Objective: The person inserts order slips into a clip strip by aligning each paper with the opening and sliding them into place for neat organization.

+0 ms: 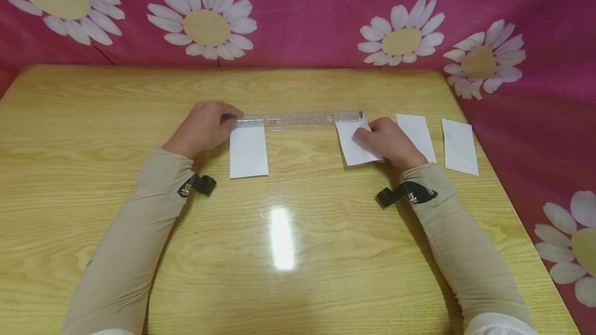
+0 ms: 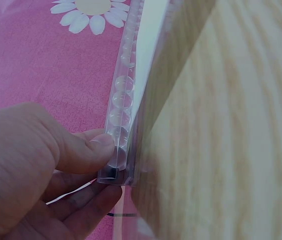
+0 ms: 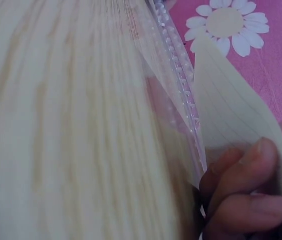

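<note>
A long, narrow clear plastic strip (image 1: 300,119) with a row of round clear shapes along it lies across the middle of the table. My left hand (image 1: 205,125) pinches its left end, thumb on top and fingers beneath; a small dark piece shows at that end of the strip (image 2: 122,100). Under the left end sits a white paper slip (image 1: 249,153), its top edge at the strip. My right hand (image 1: 391,141) holds another white paper slip (image 1: 351,141) between thumb and fingers, its top at the strip's right end. This slip (image 3: 230,105) bends and shows faint lines.
Two more white paper slips, one partly behind my right hand (image 1: 416,131) and one farther right (image 1: 460,146), lie near the right edge of the wooden table (image 1: 326,252). A pink cloth with daisies (image 1: 302,14) hangs behind and to the right.
</note>
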Demonstrator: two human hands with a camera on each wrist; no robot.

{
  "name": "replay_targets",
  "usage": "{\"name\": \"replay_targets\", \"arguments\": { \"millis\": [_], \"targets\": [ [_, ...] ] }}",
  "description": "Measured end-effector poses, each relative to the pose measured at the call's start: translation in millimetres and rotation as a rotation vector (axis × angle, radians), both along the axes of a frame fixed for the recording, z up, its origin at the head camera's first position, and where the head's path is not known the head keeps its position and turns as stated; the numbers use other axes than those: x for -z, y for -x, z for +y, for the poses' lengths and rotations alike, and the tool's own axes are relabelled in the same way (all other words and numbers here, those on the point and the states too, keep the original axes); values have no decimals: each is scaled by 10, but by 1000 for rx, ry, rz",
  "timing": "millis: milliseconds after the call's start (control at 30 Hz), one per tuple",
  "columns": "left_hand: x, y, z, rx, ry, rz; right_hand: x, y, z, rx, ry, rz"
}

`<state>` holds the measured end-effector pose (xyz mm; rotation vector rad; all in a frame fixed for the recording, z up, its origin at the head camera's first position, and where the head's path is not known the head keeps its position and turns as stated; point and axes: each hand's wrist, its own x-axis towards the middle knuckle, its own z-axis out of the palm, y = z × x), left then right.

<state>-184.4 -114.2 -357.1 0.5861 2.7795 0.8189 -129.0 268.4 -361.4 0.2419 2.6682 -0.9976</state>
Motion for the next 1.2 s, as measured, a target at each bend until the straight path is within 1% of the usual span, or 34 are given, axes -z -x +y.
{"name": "replay_targets", "arguments": {
  "millis": [533,667,767,967,1200],
  "targets": [
    [-2,-6,7,0,-6,12,-15,10,-52,12,-13,-41],
    [1,-6,2,4,-10,18,-19,9,-61,12,0,-39],
    [4,-4,4,3,-8,12,-15,8,-63,12,18,-36],
    [3,-2,10,2,-6,-4,-15,7,-58,22,28,-59],
    [-13,-6,7,3,-3,-7,-18,5,-40,-17,-29,-32]
  ]
}}
